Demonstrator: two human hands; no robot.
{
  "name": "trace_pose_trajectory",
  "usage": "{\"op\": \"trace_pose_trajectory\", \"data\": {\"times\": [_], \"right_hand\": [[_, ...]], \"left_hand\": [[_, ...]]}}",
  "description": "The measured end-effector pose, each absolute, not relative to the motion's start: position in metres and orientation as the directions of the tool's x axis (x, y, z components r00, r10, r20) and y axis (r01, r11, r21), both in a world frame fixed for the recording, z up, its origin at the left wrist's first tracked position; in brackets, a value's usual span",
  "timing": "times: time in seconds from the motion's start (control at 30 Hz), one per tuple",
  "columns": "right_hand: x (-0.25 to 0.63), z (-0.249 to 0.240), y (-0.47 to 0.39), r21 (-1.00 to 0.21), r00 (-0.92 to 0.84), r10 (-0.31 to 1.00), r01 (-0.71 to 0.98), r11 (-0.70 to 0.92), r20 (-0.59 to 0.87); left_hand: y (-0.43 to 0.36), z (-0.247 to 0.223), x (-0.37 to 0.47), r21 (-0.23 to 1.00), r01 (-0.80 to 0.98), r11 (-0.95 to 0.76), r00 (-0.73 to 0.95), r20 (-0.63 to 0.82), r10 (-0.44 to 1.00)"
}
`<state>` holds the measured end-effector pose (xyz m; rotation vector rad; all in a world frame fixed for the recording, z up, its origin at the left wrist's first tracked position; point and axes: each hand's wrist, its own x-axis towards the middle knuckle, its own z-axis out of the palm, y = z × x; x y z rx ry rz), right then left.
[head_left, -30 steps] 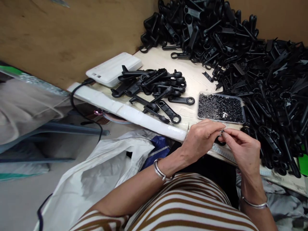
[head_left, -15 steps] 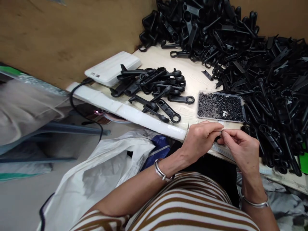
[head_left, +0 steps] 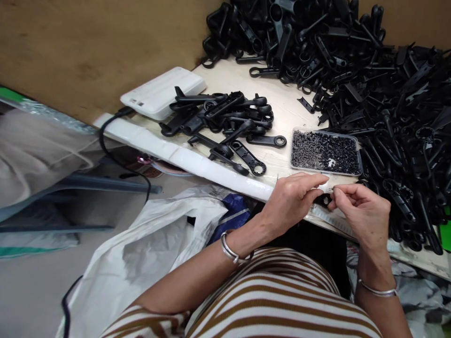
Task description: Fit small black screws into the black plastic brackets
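At the table's front edge, my left hand [head_left: 294, 195] has its thumb and forefinger apart, with a gap between the tips. Beside it, my right hand [head_left: 362, 206] is closed in a pinch on a tiny dark piece [head_left: 331, 189], too small to name surely. A black plastic part [head_left: 326, 200] shows partly below and between the hands; most of it is hidden. Just beyond the fingers lies a clear shallow box [head_left: 291, 159] filled with small grey and black pieces.
A big heap of black plastic arms [head_left: 391, 112] covers the back and right. A smaller pile [head_left: 225, 112] lies left of the box, beside a white flat device [head_left: 162, 94] with a black cable [head_left: 105, 141]. White padding [head_left: 183, 157] lines the table edge.
My hands have drawn slightly apart; the right has shifted right with the tiny piece. My left thumb and forefinger have separated. The view has shifted slightly.
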<state>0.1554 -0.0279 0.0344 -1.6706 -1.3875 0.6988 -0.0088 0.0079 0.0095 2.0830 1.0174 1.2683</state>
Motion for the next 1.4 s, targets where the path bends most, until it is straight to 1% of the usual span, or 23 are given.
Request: {"op": "trace_pose_trajectory", "data": {"times": [0.07,0.13,0.23,0.3,0.4,0.53,0.77,0.93,1.03,1.1,1.13,1.2,1.3,1.4], "right_hand": [[0.162,0.035,-0.03,-0.871,0.257,0.965,0.486,-0.076,0.059],[0.168,0.034,-0.034,-0.867,0.27,0.963,0.485,-0.114,0.024],[0.175,0.03,-0.042,-0.845,0.269,0.963,0.508,-0.168,-0.03],[0.176,0.028,-0.047,-0.819,0.256,0.966,0.545,-0.18,-0.042],[0.175,0.026,-0.052,-0.753,0.214,0.977,0.645,-0.128,0.018],[0.172,0.025,-0.054,-0.619,0.109,0.987,0.785,-0.014,0.117],[0.165,0.027,-0.053,-0.417,-0.065,0.967,0.894,0.166,0.246],[0.158,0.029,-0.052,-0.321,-0.121,0.965,0.927,0.194,0.233],[0.15,0.03,-0.052,-0.23,-0.135,0.97,0.956,0.181,0.203],[0.147,0.031,-0.052,-0.198,-0.124,0.976,0.967,0.159,0.178],[0.147,0.031,-0.052,-0.206,-0.114,0.98,0.967,0.147,0.163],[0.148,0.032,-0.053,-0.262,-0.091,0.986,0.957,0.125,0.138],[0.154,0.034,-0.053,-0.393,-0.032,0.995,0.917,0.068,0.099],[0.16,0.036,-0.052,-0.534,0.048,0.999,0.844,-0.05,-0.018]], "left_hand": [[0.008,0.009,-0.016,0.657,0.357,-0.664,0.326,0.579,0.747],[0.007,0.009,-0.024,0.584,0.388,-0.713,0.402,0.589,0.701],[0.003,0.007,-0.03,0.516,0.456,-0.725,0.515,0.511,0.688],[-0.001,0.006,-0.031,0.5,0.492,-0.712,0.542,0.465,0.7],[-0.006,0.006,-0.028,0.509,0.499,-0.701,0.558,0.431,0.709],[-0.011,0.006,-0.025,0.539,0.498,-0.679,0.551,0.407,0.728],[-0.011,0.003,-0.025,0.553,0.49,-0.674,0.539,0.415,0.733],[-0.011,0.001,-0.024,0.558,0.488,-0.671,0.535,0.416,0.735],[-0.012,0.001,-0.024,0.559,0.482,-0.674,0.536,0.42,0.732],[-0.012,0.001,-0.024,0.56,0.479,-0.676,0.534,0.426,0.73],[-0.012,0.001,-0.024,0.563,0.476,-0.675,0.531,0.428,0.732],[-0.012,0.0,-0.024,0.577,0.466,-0.671,0.528,0.427,0.734],[-0.012,-0.001,-0.024,0.599,0.452,-0.661,0.527,0.419,0.739],[-0.011,-0.002,-0.024,0.613,0.446,-0.652,0.538,0.399,0.743]]}}
